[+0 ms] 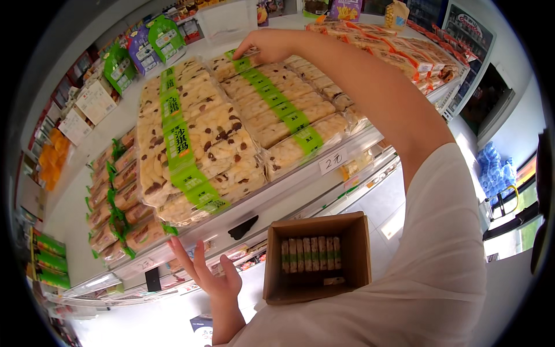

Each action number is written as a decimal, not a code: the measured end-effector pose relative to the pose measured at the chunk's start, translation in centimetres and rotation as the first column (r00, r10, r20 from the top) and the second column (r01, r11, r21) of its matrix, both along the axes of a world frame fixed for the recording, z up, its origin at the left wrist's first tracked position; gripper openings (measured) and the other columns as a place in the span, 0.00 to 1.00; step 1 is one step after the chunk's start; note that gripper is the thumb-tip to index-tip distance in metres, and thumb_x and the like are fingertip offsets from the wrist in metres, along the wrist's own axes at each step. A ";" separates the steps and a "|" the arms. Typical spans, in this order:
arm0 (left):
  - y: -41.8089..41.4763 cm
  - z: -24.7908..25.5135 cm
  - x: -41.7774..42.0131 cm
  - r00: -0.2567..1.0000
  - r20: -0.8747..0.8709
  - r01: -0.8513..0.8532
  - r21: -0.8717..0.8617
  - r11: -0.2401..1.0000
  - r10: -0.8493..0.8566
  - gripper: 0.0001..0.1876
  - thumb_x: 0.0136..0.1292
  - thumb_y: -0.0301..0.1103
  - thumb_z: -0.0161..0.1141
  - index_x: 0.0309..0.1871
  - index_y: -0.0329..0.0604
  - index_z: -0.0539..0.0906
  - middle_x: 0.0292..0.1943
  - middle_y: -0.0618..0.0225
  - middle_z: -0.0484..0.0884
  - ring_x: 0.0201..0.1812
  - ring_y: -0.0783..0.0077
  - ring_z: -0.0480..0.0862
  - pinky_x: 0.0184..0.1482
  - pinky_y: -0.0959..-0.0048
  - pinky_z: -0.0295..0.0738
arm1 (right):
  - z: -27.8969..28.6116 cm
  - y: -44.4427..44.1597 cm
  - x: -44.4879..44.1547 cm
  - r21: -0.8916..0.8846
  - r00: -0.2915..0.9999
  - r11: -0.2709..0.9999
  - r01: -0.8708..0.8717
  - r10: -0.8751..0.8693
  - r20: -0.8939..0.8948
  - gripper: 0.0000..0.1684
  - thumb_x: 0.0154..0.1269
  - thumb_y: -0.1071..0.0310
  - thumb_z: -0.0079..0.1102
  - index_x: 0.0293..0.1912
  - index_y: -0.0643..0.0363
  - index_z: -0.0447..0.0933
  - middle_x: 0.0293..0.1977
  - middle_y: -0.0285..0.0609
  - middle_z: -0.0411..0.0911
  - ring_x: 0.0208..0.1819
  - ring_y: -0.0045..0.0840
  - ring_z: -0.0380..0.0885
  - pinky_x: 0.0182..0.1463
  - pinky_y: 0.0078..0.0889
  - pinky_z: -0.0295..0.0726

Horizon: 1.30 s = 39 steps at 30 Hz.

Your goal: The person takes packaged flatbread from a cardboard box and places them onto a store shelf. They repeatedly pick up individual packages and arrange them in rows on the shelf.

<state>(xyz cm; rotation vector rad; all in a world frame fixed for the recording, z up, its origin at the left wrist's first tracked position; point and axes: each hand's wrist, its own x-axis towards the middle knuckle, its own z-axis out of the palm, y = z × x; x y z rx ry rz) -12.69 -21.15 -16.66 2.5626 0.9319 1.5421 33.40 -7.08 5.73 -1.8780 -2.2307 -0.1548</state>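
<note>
My right hand (269, 45) reaches over a shelf-top display to the far end of a row of sachima packs. Its fingers grip a clear-wrapped sachima pack (225, 68) with a green label band, and part of that pack is hidden under the hand. More sachima packs (277, 102) lie side by side in the same row. Left of it, a taller stack of sachima packs (217, 126) bears the same green bands. Low in front of the shelf edge, my left hand (212, 273) is empty, palm up with fingers spread.
A cardboard box (316, 295) holding several sachima packs sits below the shelf edge. Green-tied wrapped pastries (134, 191) lie left; orange-trimmed bread packs (403, 52) lie right. A clear plastic bin (227, 21) and standing snack pouches (164, 39) are behind. A price card (333, 160) hangs on the edge.
</note>
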 end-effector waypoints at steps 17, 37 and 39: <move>-7.0 -9.2 5.2 0.736 0.152 0.604 -0.587 0.539 -0.659 0.15 0.63 0.17 0.65 0.53 0.35 0.85 0.58 0.50 0.85 0.55 0.44 0.88 0.58 0.58 0.84 | -15.2 -31.0 -19.9 -0.542 0.979 0.833 -0.111 -0.003 -0.204 0.07 0.71 0.67 0.67 0.45 0.59 0.83 0.37 0.44 0.84 0.45 0.46 0.87 0.46 0.51 0.86; -8.1 -10.6 4.1 0.754 0.112 0.591 -0.547 0.593 -0.648 0.07 0.63 0.18 0.65 0.43 0.35 0.85 0.43 0.53 0.87 0.43 0.45 0.87 0.46 0.56 0.84 | -52.3 -34.4 -24.4 -0.989 0.896 -0.121 -0.080 -0.444 -0.018 0.39 0.64 0.48 0.74 0.71 0.51 0.80 0.69 0.54 0.80 0.69 0.44 0.80 0.69 0.50 0.81; -8.1 -10.6 4.2 0.741 0.154 0.617 -0.541 0.572 -0.654 0.07 0.63 0.18 0.65 0.43 0.35 0.85 0.43 0.53 0.87 0.42 0.45 0.87 0.46 0.56 0.84 | -52.4 -34.2 -24.3 -0.988 0.887 -0.134 -0.072 -0.462 -0.002 0.40 0.64 0.48 0.74 0.72 0.51 0.80 0.70 0.53 0.79 0.69 0.44 0.80 0.69 0.50 0.81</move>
